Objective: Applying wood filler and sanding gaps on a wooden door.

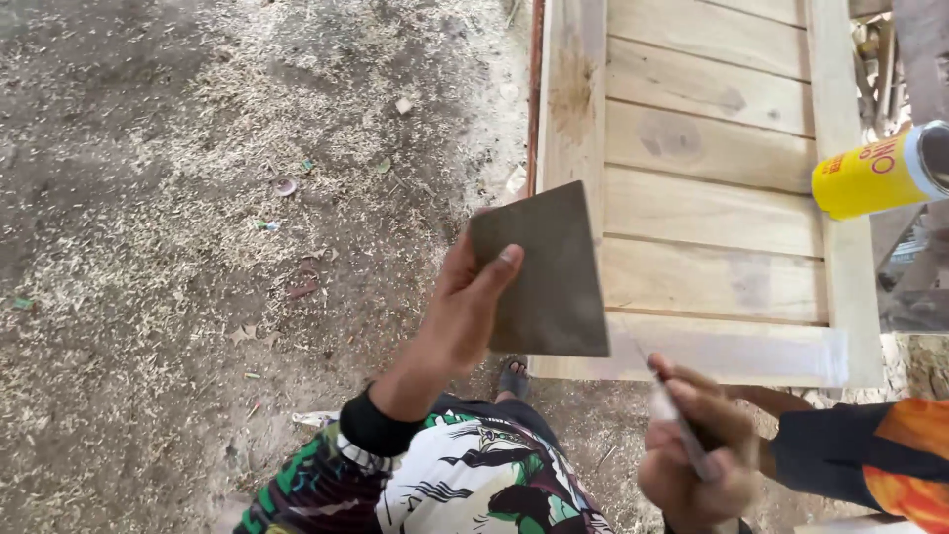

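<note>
Our left hand [465,316] pinches a dark sandpaper sheet [544,272] near the bare slatted wooden panel [707,198]; our right hand's [697,455] fingers close round a thin tool [677,425]. Sanding looks unstarted.

Pale slatted wooden panel [708,188] lying flat, yellow cylindrical spray can [878,175] at its right edge (nozzle end out of frame), sawdust-strewn dirt ground [198,247] left.

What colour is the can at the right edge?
Yellow with red lettering and a silver metal end; the can shows in the head view.
</note>
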